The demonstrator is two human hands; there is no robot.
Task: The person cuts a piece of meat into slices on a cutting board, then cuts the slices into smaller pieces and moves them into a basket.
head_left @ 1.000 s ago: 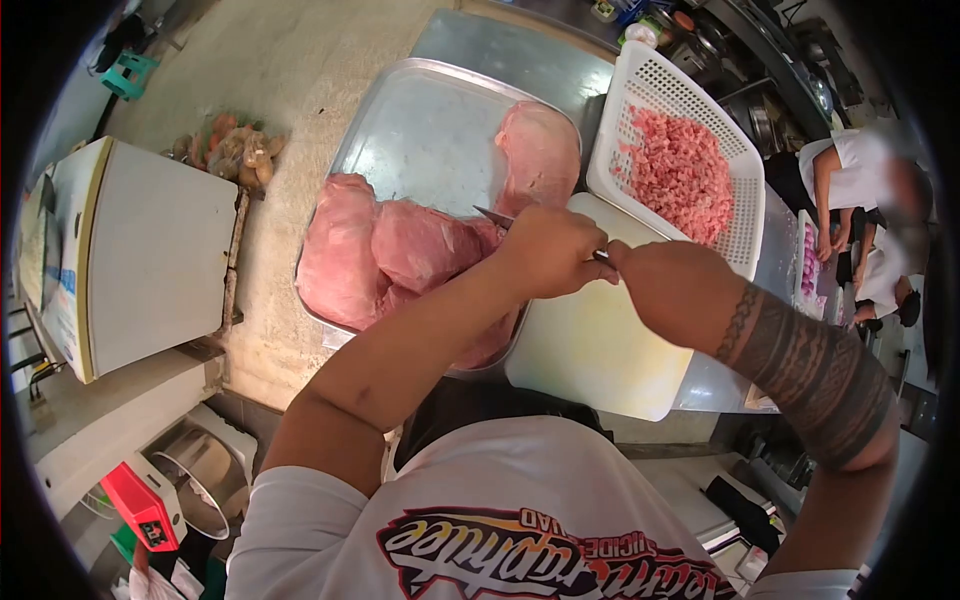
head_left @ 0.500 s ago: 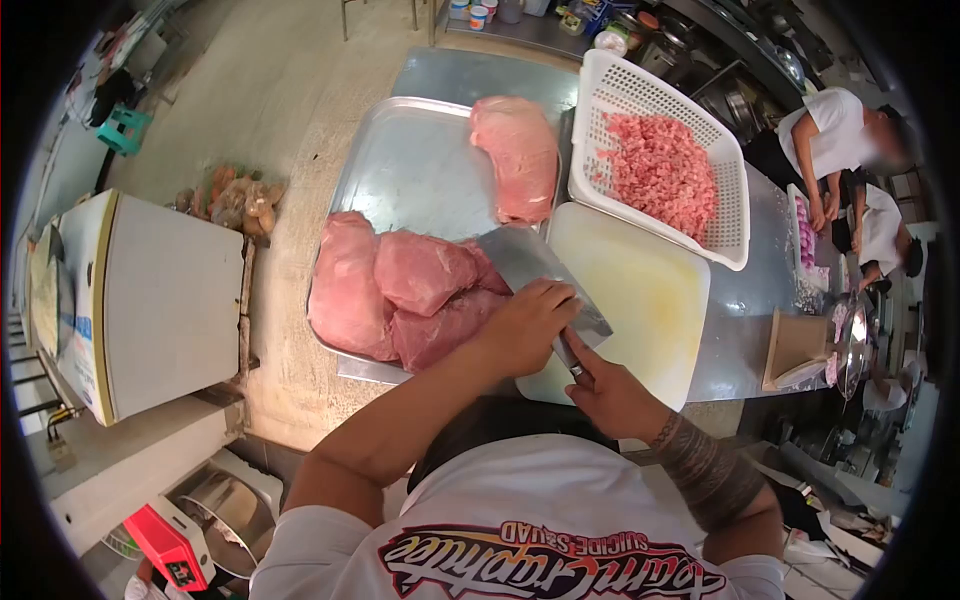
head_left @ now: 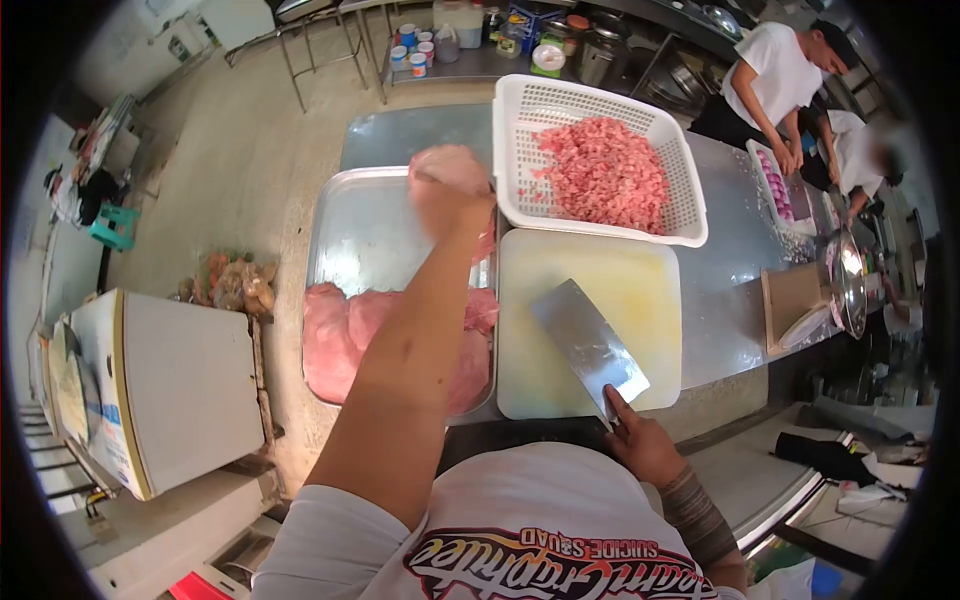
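Observation:
My right hand (head_left: 645,447) grips the handle of a cleaver (head_left: 590,338), forefinger stretched along it near the heel. Its broad blade lies over the white cutting board (head_left: 520,385), which has a yellowish stain. My left hand (head_left: 452,215) reaches across the metal tray (head_left: 340,235) to the piece of raw meat (head_left: 445,163) at its far right corner. Motion blurs that hand, and its fingers do not show clearly against the meat. Several larger pieces of raw meat (head_left: 335,335) lie at the near end of the tray, partly covered by my left forearm.
Behind the board stands a white perforated basket (head_left: 515,205) of diced meat (head_left: 605,175). At the right, two people work by a tray of purple onions (head_left: 773,185). A wooden box (head_left: 790,305) and a metal bowl (head_left: 848,285) are at the table's right end. A white chest (head_left: 185,390) stands left.
My left hand has left the cleaver blade and moved forward and left to the far meat piece. The cleaver has shifted from the tray's edge to over the board. The view has shifted too.

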